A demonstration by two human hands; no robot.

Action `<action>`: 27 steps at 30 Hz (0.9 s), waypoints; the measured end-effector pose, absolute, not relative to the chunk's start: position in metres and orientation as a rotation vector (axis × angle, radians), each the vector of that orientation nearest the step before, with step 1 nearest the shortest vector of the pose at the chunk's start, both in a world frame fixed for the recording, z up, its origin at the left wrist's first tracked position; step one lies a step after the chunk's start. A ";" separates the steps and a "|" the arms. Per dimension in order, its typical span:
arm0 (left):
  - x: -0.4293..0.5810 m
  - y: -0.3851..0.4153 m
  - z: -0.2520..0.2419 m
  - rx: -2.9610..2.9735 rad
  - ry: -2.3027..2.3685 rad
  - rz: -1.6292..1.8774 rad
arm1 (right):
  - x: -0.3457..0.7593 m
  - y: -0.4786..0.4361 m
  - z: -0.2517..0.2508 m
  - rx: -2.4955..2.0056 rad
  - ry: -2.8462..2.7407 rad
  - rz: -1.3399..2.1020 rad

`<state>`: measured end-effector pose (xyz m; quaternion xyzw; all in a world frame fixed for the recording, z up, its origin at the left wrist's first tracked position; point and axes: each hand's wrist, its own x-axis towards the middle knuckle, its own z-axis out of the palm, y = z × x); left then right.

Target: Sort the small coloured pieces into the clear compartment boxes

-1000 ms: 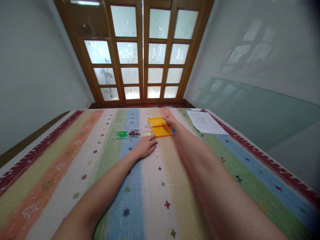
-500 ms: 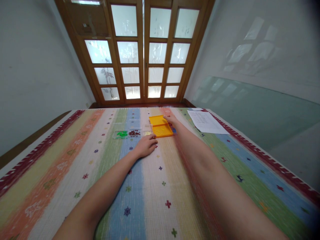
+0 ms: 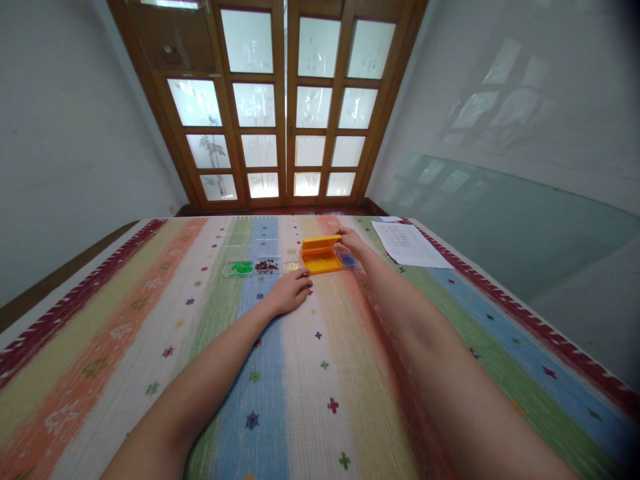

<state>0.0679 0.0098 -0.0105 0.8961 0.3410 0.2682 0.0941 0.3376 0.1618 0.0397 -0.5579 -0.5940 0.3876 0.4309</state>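
Note:
A yellow plastic case (image 3: 320,256) lies far out on the striped cloth (image 3: 310,360). Its lid is raised partway. My right hand (image 3: 351,241) is stretched out to it and pinches the lid's right far corner. My left hand (image 3: 293,291) lies nearer, palm down on the cloth with fingers loosely curled, just in front of a row of small clear compartments (image 3: 260,267). These hold green pieces (image 3: 242,268), dark red beads (image 3: 267,266) and pale ones. A small blue item (image 3: 347,261) sits at the case's right side, under my right wrist.
A white printed sheet (image 3: 410,243) lies at the far right of the cloth. Wooden doors with frosted panes (image 3: 285,107) stand behind the table. A glass panel leans on the right wall.
The yellow case's lid, flat open before, has swung up toward shut under my right hand. My left hand has barely moved.

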 end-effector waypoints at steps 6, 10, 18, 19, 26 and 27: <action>0.066 0.008 -0.007 2.635 1.040 0.861 | 0.342 0.165 0.034 -1.444 -1.622 0.897; 0.065 0.007 -0.006 2.621 1.090 0.889 | 0.337 0.160 0.026 -1.479 -1.988 0.633; 0.066 0.005 -0.005 2.624 1.126 0.858 | 0.320 0.116 0.013 -1.585 -2.411 0.026; 0.066 0.004 -0.005 2.628 1.131 0.855 | 0.318 0.112 0.014 -1.609 -2.412 -0.030; 0.066 0.004 -0.007 2.703 1.153 0.724 | 0.312 0.108 0.023 -1.722 -2.468 -0.141; 0.066 0.004 -0.007 2.704 1.157 0.714 | 0.312 0.110 0.025 -1.738 -2.469 -0.136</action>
